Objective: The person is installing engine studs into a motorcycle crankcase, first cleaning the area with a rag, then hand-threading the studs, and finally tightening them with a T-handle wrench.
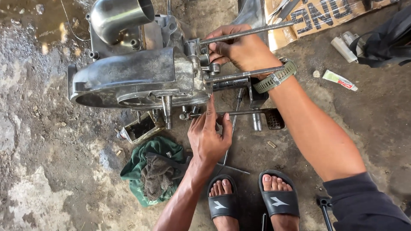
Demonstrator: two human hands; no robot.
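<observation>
**Two hands at a bare engine case on the ground**

Closed the right hand (pixel 242 49) around a long threaded steel rod (pixel 252 32) at about one o'clock, fingers wrapped over the rod's inner end where it met the casting. Kept the left hand (pixel 209 137) open and holding nothing, index fingertip raised against the lower edge of the dull grey cast-metal engine case (pixel 137 77), close to a thin dark shaft (pixel 239 112) running off toward three o'clock.

Lay at centre frame toward eleven o'clock, that case, flat on stained concrete ground (pixel 51 162). Looked heavy, rigid and probably oily; best gripped, by that judgement, at the rim or at the protruding studs rather than on smooth curved faces.

Crowded around it: a polished curved metal pipe (pixel 122 15) at twelve o'clock, a crumpled green and grey rag (pixel 150 171) at seven o'clock, a small rectangular open tin (pixel 139 128) just above the rag, a brown cardboard sheet (pixel 325 15) at one o'clock, a small white and green tube (pixel 338 80) at three o'clock. Stood at six o'clock: two feet in black slide sandals (pixel 250 199), close under the left wrist.
</observation>
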